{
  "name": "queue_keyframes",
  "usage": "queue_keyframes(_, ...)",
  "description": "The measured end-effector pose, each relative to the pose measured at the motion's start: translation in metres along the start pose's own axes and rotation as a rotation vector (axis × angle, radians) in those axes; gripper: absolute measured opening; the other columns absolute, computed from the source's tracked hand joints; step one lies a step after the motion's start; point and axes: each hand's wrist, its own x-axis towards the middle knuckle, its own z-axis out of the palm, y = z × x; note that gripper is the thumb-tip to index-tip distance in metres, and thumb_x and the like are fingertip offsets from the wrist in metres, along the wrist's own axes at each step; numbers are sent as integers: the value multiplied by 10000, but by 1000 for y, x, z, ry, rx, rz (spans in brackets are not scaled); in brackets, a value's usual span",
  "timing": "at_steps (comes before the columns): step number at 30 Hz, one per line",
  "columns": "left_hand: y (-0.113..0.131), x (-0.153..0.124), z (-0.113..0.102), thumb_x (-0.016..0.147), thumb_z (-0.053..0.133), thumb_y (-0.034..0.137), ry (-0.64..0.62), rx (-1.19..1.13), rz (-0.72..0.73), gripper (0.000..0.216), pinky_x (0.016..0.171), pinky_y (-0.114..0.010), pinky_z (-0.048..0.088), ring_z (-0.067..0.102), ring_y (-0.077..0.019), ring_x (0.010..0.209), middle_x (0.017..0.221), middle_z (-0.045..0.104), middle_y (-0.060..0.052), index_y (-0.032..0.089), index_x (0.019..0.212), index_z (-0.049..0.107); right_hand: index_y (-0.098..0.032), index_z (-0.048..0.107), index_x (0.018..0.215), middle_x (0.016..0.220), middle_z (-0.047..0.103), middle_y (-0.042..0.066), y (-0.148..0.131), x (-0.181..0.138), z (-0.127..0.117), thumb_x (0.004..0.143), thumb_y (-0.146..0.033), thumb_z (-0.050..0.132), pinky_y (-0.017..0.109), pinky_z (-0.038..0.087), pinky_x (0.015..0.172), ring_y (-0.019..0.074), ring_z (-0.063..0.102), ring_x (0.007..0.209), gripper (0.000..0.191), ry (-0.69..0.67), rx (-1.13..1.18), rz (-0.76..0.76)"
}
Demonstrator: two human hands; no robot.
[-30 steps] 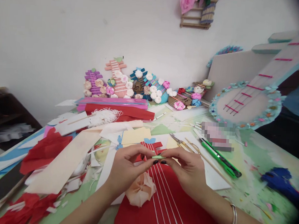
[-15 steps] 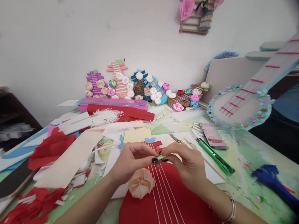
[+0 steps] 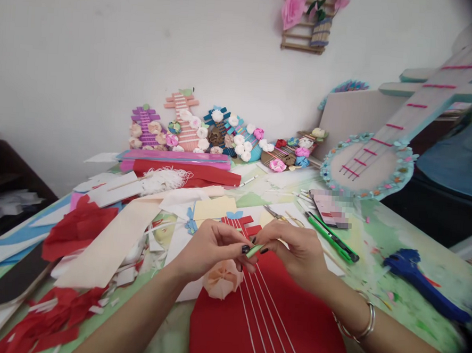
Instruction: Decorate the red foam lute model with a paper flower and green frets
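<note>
Between the fingertips of both hands is a small light-green strip (image 3: 254,250), perhaps paper; its exact kind I cannot make out. My left hand (image 3: 215,250) pinches one end of it, and my right hand (image 3: 293,252) pinches the other. Below them lies a red lute-shaped craft piece (image 3: 226,330) with several white strings running along it. A peach fabric-like flower (image 3: 222,279) sits on its left shoulder, just under my left hand. Blue leaf-shaped pieces (image 3: 233,214) rest at the top of the red neck, partly hidden behind my hands.
A green utility knife (image 3: 332,236), scissors (image 3: 276,213) and a blue glue gun (image 3: 425,284) lie to the right. Red scraps (image 3: 76,228) and a peach strip (image 3: 110,243) cover the left side. A large pale-blue lute model (image 3: 368,166) leans at right; small decorated lutes (image 3: 183,122) line the wall.
The green strip has been turned between my fingers and now shows a wider face. Both hands stay almost in place; the view has shifted slightly.
</note>
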Motion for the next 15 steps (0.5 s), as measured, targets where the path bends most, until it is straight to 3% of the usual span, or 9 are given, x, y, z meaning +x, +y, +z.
queue_keyframes(6,0,-1,1,738,659,162,-2,-52,-28,88,509,-216,497,658,-157,539,628,707,-99,81,737,695,-169,617,789,724,633,16,-3,0,1,849,-86,498,243,468,632,110,577,673,157,15,27,3)
queue_keyframes(15,-10,2,-7,690,713,211,-103,-294,-123,133,494,-236,491,668,-193,542,620,696,-95,98,744,668,-202,648,848,773,678,12,-3,1,2,853,-91,488,258,505,683,122,621,732,195,9,2,-69)
